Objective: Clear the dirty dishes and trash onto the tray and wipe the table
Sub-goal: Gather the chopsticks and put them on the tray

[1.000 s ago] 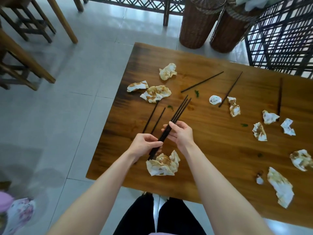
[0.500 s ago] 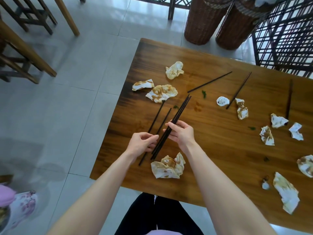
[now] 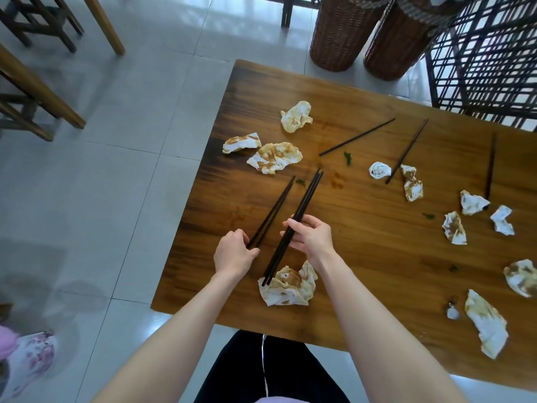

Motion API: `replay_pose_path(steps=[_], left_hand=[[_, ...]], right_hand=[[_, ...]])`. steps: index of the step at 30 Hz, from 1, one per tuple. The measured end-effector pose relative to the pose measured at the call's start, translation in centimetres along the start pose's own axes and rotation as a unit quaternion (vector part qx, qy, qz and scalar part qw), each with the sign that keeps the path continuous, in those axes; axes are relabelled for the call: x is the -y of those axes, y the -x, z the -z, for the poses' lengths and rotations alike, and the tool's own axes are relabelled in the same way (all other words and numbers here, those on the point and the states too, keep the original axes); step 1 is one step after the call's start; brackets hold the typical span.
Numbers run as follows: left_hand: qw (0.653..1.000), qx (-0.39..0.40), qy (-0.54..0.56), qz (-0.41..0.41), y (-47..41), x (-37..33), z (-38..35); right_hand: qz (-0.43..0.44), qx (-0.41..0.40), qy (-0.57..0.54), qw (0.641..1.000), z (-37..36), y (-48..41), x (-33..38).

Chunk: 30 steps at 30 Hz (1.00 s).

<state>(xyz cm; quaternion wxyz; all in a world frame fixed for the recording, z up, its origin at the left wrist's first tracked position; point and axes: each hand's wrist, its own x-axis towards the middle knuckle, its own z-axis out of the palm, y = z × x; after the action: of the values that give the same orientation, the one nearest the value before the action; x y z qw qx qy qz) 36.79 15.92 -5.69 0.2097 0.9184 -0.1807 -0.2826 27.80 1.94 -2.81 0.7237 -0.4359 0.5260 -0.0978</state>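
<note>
Head view: left hand [image 3: 234, 253] off chopstick bundle [image 3: 305, 199], onto table pair [image 3: 274, 207].

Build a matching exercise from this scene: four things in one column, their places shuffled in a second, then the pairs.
1. chopstick bundle
2. loose chopstick pair
3. nearest stained napkin
4. wicker baskets

A. on the floor beyond the table
B. on the table, near end pinched by the left hand
C. gripped by the right hand
D. crumpled by the table's near edge

Pairs: 1-C, 2-B, 3-D, 4-A
</note>
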Motion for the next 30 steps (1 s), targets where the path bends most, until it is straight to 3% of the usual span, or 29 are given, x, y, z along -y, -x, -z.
replay_pose_path(steps=[4,10,15,30], left_hand=[[1.0,0.007,0.013,-0.002,-0.2,0.1,-0.2],[0.98,0.077,0.178,-0.051,-0.4,-0.7,0.4],[0.958,0.14,0.234,-0.089,-0.6,-3.2,0.6],[0.932,0.218,0.269,-0.106,-1.3,-10.7,-2.0]], right_hand=[[-0.005,-0.011,0.002,1.0,0.0,0.3,-0.3],[-0.013,-0.012,-0.012,1.0,0.4,0.3,-0.1],[0.007,-0.024,-0.057,0.998,1.7,0.2,0.7],[0.03,-0.056,-0.107,0.992,8.3,-2.0,4.0]])
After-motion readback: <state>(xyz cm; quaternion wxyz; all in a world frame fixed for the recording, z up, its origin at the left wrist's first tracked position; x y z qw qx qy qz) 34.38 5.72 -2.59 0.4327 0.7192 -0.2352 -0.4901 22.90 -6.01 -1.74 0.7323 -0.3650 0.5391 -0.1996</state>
